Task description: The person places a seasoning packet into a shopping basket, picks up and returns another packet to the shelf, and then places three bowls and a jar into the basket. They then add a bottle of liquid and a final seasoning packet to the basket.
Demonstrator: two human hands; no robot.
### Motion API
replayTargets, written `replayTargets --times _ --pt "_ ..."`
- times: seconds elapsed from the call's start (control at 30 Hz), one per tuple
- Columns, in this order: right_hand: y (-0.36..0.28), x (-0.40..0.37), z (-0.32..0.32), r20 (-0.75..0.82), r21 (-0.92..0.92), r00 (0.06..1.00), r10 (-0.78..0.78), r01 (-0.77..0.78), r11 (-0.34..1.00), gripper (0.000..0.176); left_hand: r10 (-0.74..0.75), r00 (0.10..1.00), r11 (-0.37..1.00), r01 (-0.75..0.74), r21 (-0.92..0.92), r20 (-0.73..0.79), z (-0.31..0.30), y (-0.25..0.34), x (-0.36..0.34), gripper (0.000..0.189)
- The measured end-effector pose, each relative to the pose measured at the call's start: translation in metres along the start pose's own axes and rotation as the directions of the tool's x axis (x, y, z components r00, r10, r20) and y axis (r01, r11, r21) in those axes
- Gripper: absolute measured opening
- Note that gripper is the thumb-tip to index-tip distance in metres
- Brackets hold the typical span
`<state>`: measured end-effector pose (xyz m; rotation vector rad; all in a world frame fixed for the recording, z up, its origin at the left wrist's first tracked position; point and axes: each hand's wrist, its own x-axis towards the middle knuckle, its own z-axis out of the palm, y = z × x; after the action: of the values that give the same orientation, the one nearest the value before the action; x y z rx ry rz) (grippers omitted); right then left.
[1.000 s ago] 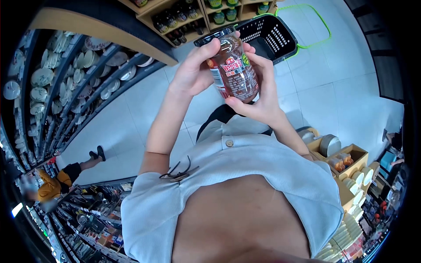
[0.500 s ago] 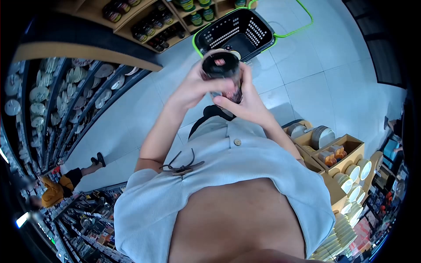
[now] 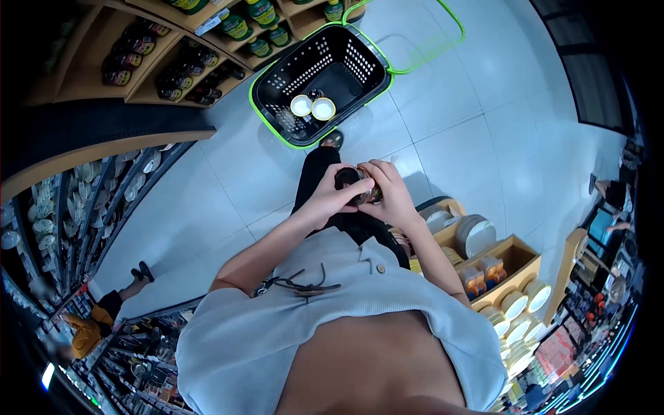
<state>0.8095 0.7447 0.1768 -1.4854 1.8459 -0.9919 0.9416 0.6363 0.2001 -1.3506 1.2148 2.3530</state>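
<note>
- Head camera, counted: one jar [image 3: 361,191], two hands, one shopping basket [image 3: 360,66], and two white round lids [image 3: 312,107] side by side in the basket.
- The jar is held out in front of the chest and above the floor [image 3: 456,138], with its dark cap toward the left hand [image 3: 330,198].
- The left hand is closed over the cap end. The right hand [image 3: 391,196] is wrapped around the jar's body. Both hands grip it, and their fingers hide most of the label.
- The basket is black with a green rim and stands on the floor just beyond the hands, beside wooden shelves [image 3: 138,62] of dark jars.
- To the right is a wooden display [image 3: 515,259] holding plates.
- Another person in yellow [image 3: 86,333] crouches far off at the lower left.
</note>
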Motion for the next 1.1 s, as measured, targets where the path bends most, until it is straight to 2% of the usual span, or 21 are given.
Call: replayTargets --times 0.03,0.07,0.13,0.2,0.27,0.3,0.33,0.4,0.43,0.47,0.53,0.6,0.67,0.73,0.8,0.87,0.9,0.93,1.0,1.03,1.1 --pt "0.01 0.012 -0.002 0.031 -0.015 0.999 0.008 -0.007 1.0 0.065 0.13 0.991 0.991 -0.129 0.026 -0.035 -0.004 -0.004 0.018 0.065" --pt "0.02 0.026 -0.006 0.064 -0.038 0.998 -0.006 0.008 0.999 0.065 0.425 0.903 0.884 -0.4 0.244 -0.061 -0.016 -0.023 0.048 0.055" --pt "0.038 0.056 -0.009 0.12 -0.081 0.992 -0.034 0.044 0.996 0.066 0.438 0.894 0.856 -0.38 0.352 -0.1 -0.02 0.005 0.062 0.042" --pt "0.064 0.092 -0.002 0.139 -0.081 0.99 -0.012 0.023 0.996 0.068 0.425 0.888 0.864 -0.342 0.369 -0.173 -0.032 0.028 0.091 0.039" --pt "0.091 0.128 0.015 0.063 -0.174 0.995 0.072 -0.06 0.983 0.072 0.506 0.818 0.839 -0.394 0.376 -0.274 -0.05 0.027 0.143 0.04" --pt "0.107 0.144 0.028 0.034 -0.225 0.985 0.168 -0.156 0.962 0.074 0.482 0.813 0.864 -0.377 0.334 -0.327 -0.058 0.03 0.168 0.04" --pt "0.134 0.155 0.048 -0.019 -0.179 0.966 0.258 -0.257 0.95 0.074 0.494 0.765 0.859 -0.354 0.37 -0.413 -0.065 0.03 0.195 0.043" --pt "0.187 0.18 0.087 -0.012 0.037 0.902 0.431 -0.43 0.902 0.074 0.419 0.724 0.907 -0.313 0.28 -0.548 -0.081 0.019 0.255 0.049" --pt "0.209 0.197 0.102 0.081 0.287 0.876 0.475 -0.477 0.831 0.076 0.517 0.638 0.856 -0.38 0.35 -0.571 -0.094 0.011 0.286 0.053" --pt "0.236 0.215 0.123 0.069 0.452 0.877 0.476 -0.453 0.768 0.068 0.515 0.601 0.857 -0.375 0.354 -0.611 -0.108 0.003 0.315 0.054" --pt "0.307 0.244 0.163 0.177 0.523 0.875 0.452 -0.472 0.71 0.057 0.316 0.612 0.941 -0.299 0.157 -0.725 -0.129 0.008 0.364 0.052" --pt "0.359 0.276 0.2 0.305 0.642 0.844 0.442 -0.525 0.559 0.049 0.414 0.486 0.908 -0.283 0.309 -0.77 -0.159 0.001 0.412 0.053" --pt "0.392 0.314 0.233 0.452 0.699 0.757 0.472 -0.629 0.341 0.044 0.408 0.449 0.91 -0.268 0.316 -0.795 -0.196 -0.013 0.463 0.054" --pt "0.409 0.344 0.261 0.478 0.73 0.704 0.525 -0.651 0.208 0.041 0.461 0.409 0.885 -0.27 0.378 -0.787 -0.231 -0.025 0.506 0.058" --pt "0.44 0.358 0.292 0.503 0.759 0.727 0.467 -0.63 0.163 0.04 0.435 0.485 0.897 -0.164 0.41 -0.759 -0.264 -0.036 0.54 0.062" --pt "0.459 0.374 0.312 0.491 0.592 0.705 0.512 -0.701 0.398 0.036 0.533 0.443 0.825 -0.085 0.558 -0.721 -0.294 -0.055 0.574 0.064" --pt "0.489 0.368 0.343 0.409 0.643 0.81 0.42 -0.583 0.497 0.037 0.533 0.443 0.829 -0.104 0.55 -0.721 -0.306 -0.062 0.588 0.063" --pt "0.497 0.371 0.355 0.336 0.686 0.852 0.402 -0.514 0.515 0.042 0.475 0.493 0.847 -0.031 0.531 -0.729 -0.313 -0.063 0.594 0.064" --pt "0.519 0.37 0.368 0.42 0.59 0.814 0.402 -0.581 0.561 0.047 0.435 0.564 0.855 -0.015 0.518 -0.702 -0.325 -0.069 0.604 0.065" --pt "0.527 0.368 0.372 0.432 0.602 0.823 0.37 -0.568 0.561 0.053 0.442 0.555 0.842 0.013 0.539 -0.705 -0.329 -0.075 0.611 0.064" --pt "0.532 0.367 0.373 0.486 0.355 0.76 0.432 -0.623 0.697 0.054 0.404 0.58 0.863 0.016 0.505 -0.707 -0.336 -0.084 0.62 0.065"
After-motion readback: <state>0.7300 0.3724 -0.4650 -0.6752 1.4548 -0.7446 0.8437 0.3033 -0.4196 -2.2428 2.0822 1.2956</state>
